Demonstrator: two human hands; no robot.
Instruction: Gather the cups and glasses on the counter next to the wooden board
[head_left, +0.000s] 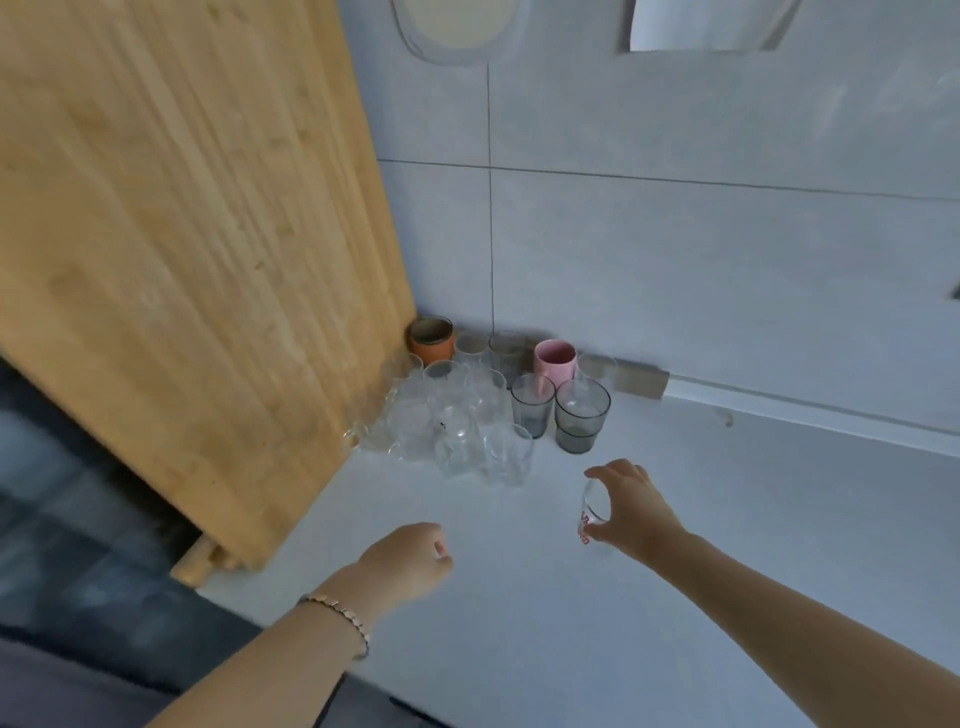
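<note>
Right hand: your right hand (631, 506) grips a small clear glass with red print (591, 512) by the rim, thumb on the near side and fingers over the far side; the glass sits low over the desk (675, 597), and contact with the surface cannot be told.
Left hand: your left hand (410, 558) is curled into a loose fist above the desk, grasping nothing (a beaded bracelet (340, 616) sits on that wrist).
Wooden board: the wooden board (182, 234) stands tilted at the left edge of the desk, leaning towards the tiled wall (675, 234).
Gathered group: the cups and glasses stand in the back left corner of the desk, just beside the board's foot.
Back row: an orange cup (431, 340) touches the board; a pink cup (555, 361) stands further right, with pale glasses between.
Front of group: clear glasses (457, 421) are packed together (edges blurred, count uncertain); two grey tinted glasses (582, 415) stand at the right side of the group.
Held glass, position: near the group, in front of the grey glasses, apart from them.
</note>
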